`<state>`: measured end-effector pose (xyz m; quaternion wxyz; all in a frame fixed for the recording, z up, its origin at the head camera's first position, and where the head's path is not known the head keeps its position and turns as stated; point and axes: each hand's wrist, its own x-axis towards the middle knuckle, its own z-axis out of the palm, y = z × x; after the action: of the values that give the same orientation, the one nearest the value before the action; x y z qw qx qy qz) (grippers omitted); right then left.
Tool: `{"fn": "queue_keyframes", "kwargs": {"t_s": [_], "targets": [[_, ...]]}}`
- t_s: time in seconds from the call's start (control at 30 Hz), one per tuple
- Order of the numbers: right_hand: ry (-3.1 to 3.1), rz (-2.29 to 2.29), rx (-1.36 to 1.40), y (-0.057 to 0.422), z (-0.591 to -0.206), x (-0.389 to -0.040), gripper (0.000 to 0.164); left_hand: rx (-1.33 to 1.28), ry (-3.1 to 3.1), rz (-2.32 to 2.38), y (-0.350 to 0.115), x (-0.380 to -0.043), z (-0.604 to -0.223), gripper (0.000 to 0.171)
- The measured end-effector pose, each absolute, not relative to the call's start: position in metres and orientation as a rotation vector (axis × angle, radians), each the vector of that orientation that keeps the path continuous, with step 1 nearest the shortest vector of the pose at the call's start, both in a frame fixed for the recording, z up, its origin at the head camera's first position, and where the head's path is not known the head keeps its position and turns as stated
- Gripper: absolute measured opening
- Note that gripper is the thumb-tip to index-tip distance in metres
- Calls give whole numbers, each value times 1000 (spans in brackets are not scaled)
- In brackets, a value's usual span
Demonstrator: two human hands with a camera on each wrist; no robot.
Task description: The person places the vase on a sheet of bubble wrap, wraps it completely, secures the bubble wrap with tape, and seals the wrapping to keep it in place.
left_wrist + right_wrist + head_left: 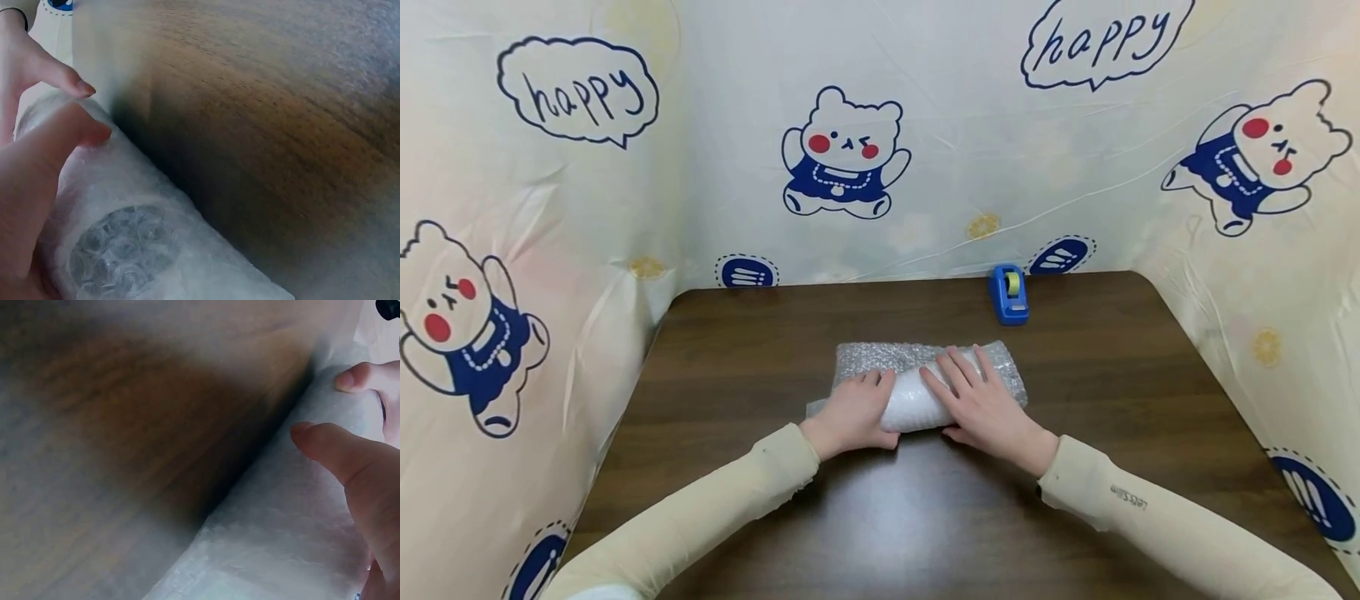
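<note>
The roll (pixel 917 404) is clear plastic bubble wrap, whitish where the layers build up, with a shiny, slightly wrinkled skin; round bubbles show at its end in the left wrist view. The flat sheet (pixel 868 357) of the same film looks silvery, rough and pebbled, full of small glints. The desk (pixel 737 358) has a dark brown wood-grain surface, smooth with a soft sheen. The tape dispenser (pixel 1008 312) looks like smooth blue plastic. The backdrop (pixel 955 50) is thin, creased and faintly glossy, while the sleeves (pixel 715 500) look like matt cloth.
</note>
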<state>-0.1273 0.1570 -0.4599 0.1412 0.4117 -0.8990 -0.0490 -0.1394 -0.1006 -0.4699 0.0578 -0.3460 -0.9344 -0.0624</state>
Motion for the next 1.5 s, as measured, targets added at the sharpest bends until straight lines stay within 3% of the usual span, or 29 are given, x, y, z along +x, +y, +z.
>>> {"fn": "queue_keyframes", "kwargs": {"t_s": [0.4, 0.67, 0.9, 1.5], "targets": [[-2587, -117, 1223, 160, -464, -119, 102, -1172, -2989, -393, -105, -142, -459, 68], [-2587, -158, 1240, 159, -461, -128, 103, -1056, -3093, -549, -104, -141, -459, 96], [-2642, -87, 1284, 156, -453, -140, 99, -1086, -2954, -460, -107, -145, -460, 83], [-2686, 33, 1333, 152, -443, -166, 92, -1001, -2573, -79, -102, -130, -461, 74]]}}
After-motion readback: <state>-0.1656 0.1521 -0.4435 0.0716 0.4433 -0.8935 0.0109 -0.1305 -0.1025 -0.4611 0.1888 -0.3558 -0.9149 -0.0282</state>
